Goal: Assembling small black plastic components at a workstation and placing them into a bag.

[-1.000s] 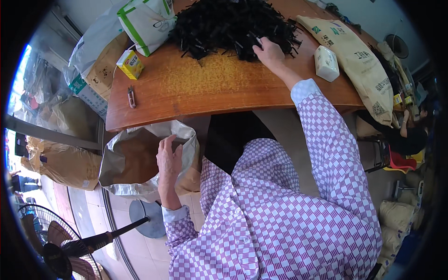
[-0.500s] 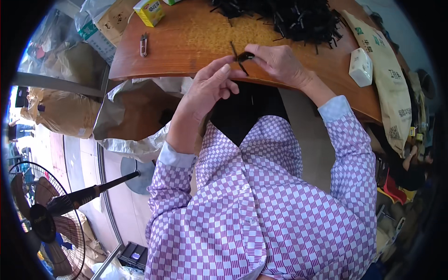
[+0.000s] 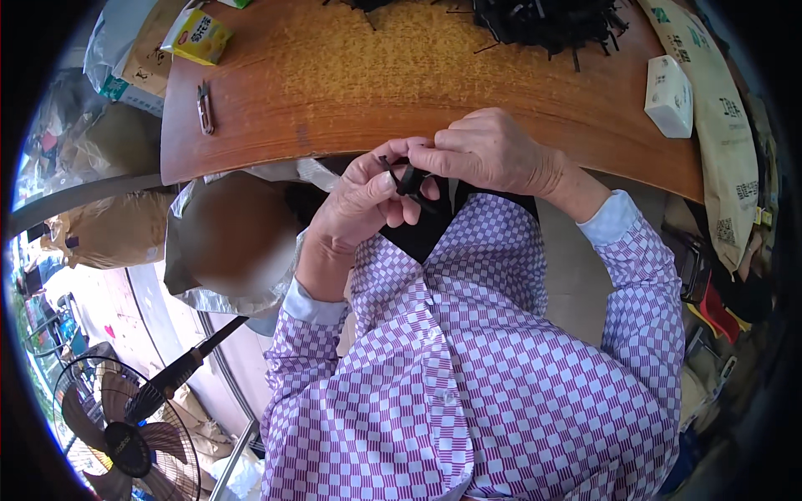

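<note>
A small black piece with thin strip-like ends point(image 3: 409, 180) is held between my hands, just off the table's near edge and above my lap. My left hand point(image 3: 361, 197) grips it between thumb and fingers. The fingers of my right hand point(image 3: 494, 152) are curled, with the thumb and forefinger pinching at its upper end. My fingers partly cover the piece, so its exact kind cannot be made out. Farther back on the table lies a heap of similar black strips point(image 3: 555, 23).
Small thread snips point(image 3: 205, 110) and a yellow box point(image 3: 197, 37) lie on the wooden table point(image 3: 359, 92) at left. A white tissue pack point(image 3: 668, 97) and a beige sack point(image 3: 725, 125) are at right. An open lined bag point(image 3: 188, 242) stands below left, near a fan point(image 3: 129, 447).
Both hands have come down and closer together, bringing the black piece from over the table edge toward my lap. The view has shifted, so the black heap sits higher in the picture.
</note>
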Action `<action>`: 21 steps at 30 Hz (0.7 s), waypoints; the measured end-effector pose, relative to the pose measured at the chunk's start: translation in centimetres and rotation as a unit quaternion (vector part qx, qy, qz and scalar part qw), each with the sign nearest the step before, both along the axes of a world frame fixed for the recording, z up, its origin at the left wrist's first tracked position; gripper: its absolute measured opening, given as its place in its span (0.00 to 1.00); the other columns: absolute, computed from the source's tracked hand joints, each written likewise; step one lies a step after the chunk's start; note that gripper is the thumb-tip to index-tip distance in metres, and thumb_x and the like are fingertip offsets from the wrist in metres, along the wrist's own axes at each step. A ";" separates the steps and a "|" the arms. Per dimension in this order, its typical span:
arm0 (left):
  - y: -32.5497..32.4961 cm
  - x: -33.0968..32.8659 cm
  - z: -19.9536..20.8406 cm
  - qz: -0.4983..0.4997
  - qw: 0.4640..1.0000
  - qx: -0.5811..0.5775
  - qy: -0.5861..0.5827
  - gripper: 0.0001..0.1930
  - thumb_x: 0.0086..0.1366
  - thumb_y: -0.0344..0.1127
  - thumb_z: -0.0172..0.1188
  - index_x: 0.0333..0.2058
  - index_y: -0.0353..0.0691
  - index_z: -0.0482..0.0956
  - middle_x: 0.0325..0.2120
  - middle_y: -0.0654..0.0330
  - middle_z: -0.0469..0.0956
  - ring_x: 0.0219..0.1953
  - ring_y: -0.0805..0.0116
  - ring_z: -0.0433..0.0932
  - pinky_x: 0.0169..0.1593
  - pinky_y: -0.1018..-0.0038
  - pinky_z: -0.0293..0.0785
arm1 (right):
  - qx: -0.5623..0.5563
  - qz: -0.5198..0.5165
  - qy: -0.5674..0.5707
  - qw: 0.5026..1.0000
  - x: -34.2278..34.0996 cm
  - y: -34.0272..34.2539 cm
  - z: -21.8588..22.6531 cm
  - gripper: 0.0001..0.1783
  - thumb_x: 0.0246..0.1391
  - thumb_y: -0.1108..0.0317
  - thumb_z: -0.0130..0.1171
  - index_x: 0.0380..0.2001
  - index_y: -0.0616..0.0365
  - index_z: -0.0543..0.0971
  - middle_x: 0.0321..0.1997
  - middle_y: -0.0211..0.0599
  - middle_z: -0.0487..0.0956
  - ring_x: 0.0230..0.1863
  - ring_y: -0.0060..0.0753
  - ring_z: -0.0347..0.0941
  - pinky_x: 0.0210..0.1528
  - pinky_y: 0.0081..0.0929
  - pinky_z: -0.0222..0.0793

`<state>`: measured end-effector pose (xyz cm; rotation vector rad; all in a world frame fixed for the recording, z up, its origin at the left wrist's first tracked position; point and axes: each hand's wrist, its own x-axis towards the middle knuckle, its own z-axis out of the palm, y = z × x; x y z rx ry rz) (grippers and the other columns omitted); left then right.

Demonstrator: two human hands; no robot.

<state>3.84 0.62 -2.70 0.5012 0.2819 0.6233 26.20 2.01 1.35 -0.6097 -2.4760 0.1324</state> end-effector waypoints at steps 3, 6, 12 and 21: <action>-0.2 0.4 1.2 0.007 0.999 -0.038 0.034 0.24 0.62 0.34 0.59 0.55 0.34 0.65 0.38 0.48 0.76 0.31 0.66 0.78 0.29 0.82 0.75 | -0.020 -0.009 0.011 1.000 0.4 -0.3 0.0 0.18 0.46 0.70 0.58 0.44 0.51 0.76 0.17 0.26 0.67 0.17 0.24 0.68 0.16 0.23 0.63; -0.4 0.9 2.7 0.059 0.995 -0.017 0.078 0.20 0.63 0.31 0.57 0.52 0.37 0.65 0.35 0.48 0.77 0.31 0.66 0.79 0.29 0.82 0.75 | -0.076 -0.077 0.040 0.993 0.1 -0.8 -0.2 0.18 0.52 0.68 0.56 0.48 0.49 0.71 0.19 0.27 0.70 0.18 0.24 0.70 0.17 0.23 0.67; -0.4 2.1 5.1 0.170 0.944 0.115 0.258 0.19 0.63 0.27 0.55 0.51 0.40 0.61 0.35 0.51 0.77 0.31 0.69 0.79 0.31 0.82 0.75 | -0.428 -0.196 0.230 0.852 -1.7 -3.6 1.0 0.13 0.62 0.63 0.50 0.46 0.57 0.69 0.22 0.29 0.70 0.27 0.17 0.67 0.31 0.19 0.64; -0.3 3.5 5.5 0.191 0.865 0.294 0.360 0.17 0.61 0.16 0.51 0.45 0.39 0.59 0.29 0.63 0.68 0.29 0.79 0.74 0.31 0.85 0.73 | -0.477 -0.184 0.328 0.794 -3.7 -4.4 0.5 0.11 0.65 0.66 0.44 0.40 0.64 0.69 0.26 0.34 0.74 0.29 0.22 0.73 0.31 0.21 0.70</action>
